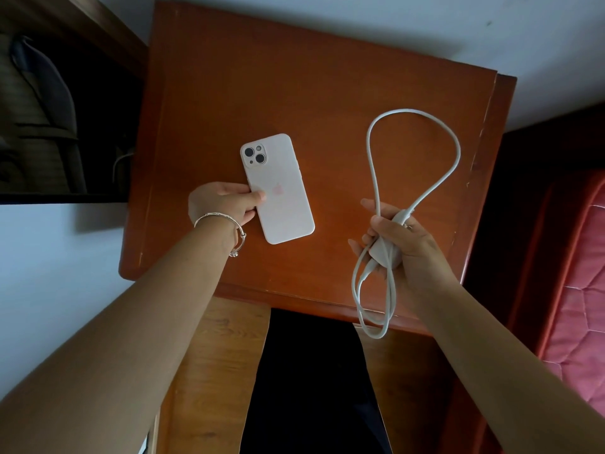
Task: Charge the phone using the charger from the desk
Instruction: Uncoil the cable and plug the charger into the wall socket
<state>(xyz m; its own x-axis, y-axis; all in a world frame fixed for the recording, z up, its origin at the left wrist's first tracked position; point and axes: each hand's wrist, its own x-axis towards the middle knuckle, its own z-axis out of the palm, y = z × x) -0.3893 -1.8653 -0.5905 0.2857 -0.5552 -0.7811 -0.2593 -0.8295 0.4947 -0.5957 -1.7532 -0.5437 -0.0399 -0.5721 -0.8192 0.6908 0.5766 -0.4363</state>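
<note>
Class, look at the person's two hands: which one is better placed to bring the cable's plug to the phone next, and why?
The right hand: it already grips the charger and its looped cable. The left hand only steadies the phone, face down on the desk.

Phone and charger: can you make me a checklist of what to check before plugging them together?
1. Left hand has the phone: ok, fingers grip its left edge.
2. Phone steady on the desk: ok, it lies flat, back up.
3. Right hand has the charger: ok, closed around the plug block.
4. Cable untangled: not ok, it loops above and below the hand.
5. Cable tip free and ready: cannot tell, the end is lost among the loops.
6. Phone's port facing the charger: cannot tell, the port cannot be seen.
</note>
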